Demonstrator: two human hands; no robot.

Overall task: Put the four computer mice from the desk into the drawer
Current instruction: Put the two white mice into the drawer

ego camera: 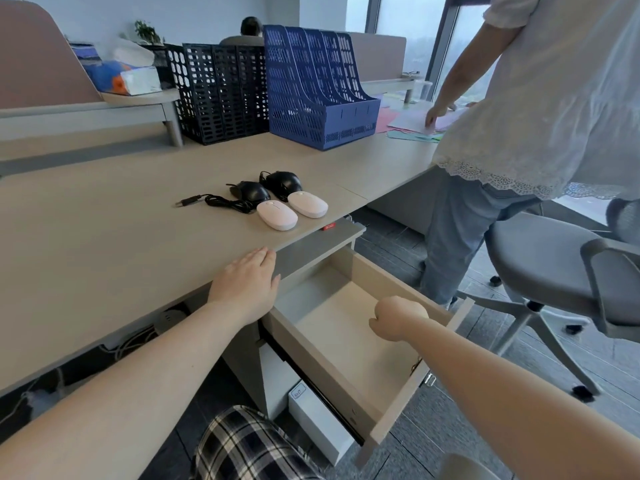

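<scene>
Beige bench (104, 237) carries four light, smooth mice (277, 214) beyond the open drawer (349, 327); left hand (247, 282) flat, right hand (398, 318) curled empty; grip each mouse's sides.

A small label on the white box (320, 422) under the open drawer carries a few characters, too blurred to read with certainty. The red tag (329, 226) at the tabletop edge shows pale marks that cannot be made out
</scene>
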